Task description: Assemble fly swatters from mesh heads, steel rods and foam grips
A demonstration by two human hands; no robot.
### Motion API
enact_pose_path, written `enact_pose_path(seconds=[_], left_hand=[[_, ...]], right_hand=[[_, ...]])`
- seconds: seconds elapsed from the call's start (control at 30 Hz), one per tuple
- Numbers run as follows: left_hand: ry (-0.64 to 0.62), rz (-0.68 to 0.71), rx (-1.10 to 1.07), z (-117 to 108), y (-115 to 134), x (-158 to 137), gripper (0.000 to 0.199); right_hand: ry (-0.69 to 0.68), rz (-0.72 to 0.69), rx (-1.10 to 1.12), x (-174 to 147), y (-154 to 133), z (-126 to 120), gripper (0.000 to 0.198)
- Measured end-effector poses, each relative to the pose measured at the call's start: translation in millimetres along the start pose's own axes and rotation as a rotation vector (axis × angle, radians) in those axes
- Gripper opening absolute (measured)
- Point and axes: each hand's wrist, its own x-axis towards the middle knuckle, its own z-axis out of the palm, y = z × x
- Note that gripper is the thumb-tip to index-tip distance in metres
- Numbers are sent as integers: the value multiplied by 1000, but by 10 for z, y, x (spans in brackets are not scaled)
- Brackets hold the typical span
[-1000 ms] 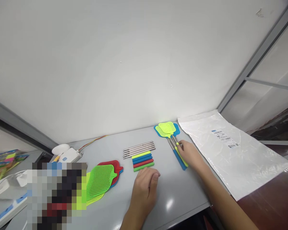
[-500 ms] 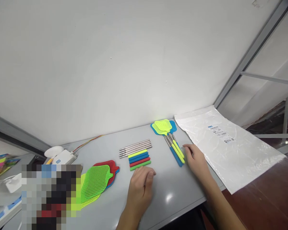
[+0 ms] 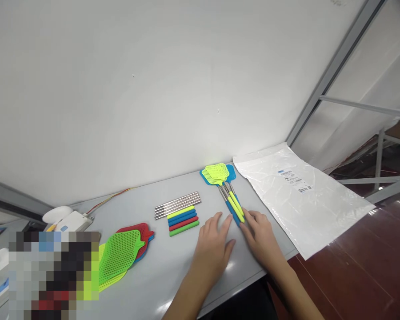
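Several fly swatters point(image 3: 216, 174) with yellow and blue heads lie in an overlapping bundle, their handles pointing toward me. My right hand point(image 3: 260, 235) is at the right side of the handles, fingers stretched out and seeming to touch a blue one. Just left of the handle ends, my left hand point(image 3: 211, 249) hovers with spread fingers and nothing in it. Farther left are silver metal rods point(image 3: 178, 205) in a row and coloured handle tubes point(image 3: 183, 217) in yellow, blue, red and green. A green swatter head point(image 3: 122, 255) overlaps a red head point(image 3: 142, 242), with yellow and blue ones partly hidden beneath.
A white plastic mailing bag point(image 3: 296, 204) with a label overhangs the table's right edge. Behind the grey table point(image 3: 146, 284) rises a white wall. At left are a white device point(image 3: 71, 224) with thin wires and a pixelated patch hiding that corner.
Both hands have moved to the swatter handles: my left hand went right and uncurled, my right hand came in against them. The view has shifted slightly right.
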Motion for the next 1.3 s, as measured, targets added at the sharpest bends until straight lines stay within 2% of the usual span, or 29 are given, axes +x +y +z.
enact_pose_path(seconds=[0.1,0.27,0.5,0.7,0.93,1.3], left_hand=[[-50,0,63,78,116,177,57],[-29,7,58,135,121,348,51],[22,57,-2,179,29,303,47],[39,40,-17,185,35,290,40],[65,2,7,168,51,333,37],[76,-36,37,266,92,391,57]], right_hand=[[7,-23,-3,-9,17,24,44],[10,-31,0,-19,33,32,42],[-28,4,-5,-22,-29,-52,47],[-33,-51,-59,-14,-16,-52,40],[-11,-75,-69,-35,2,-40,41],[-12,-95,-34,-65,23,-78,51]])
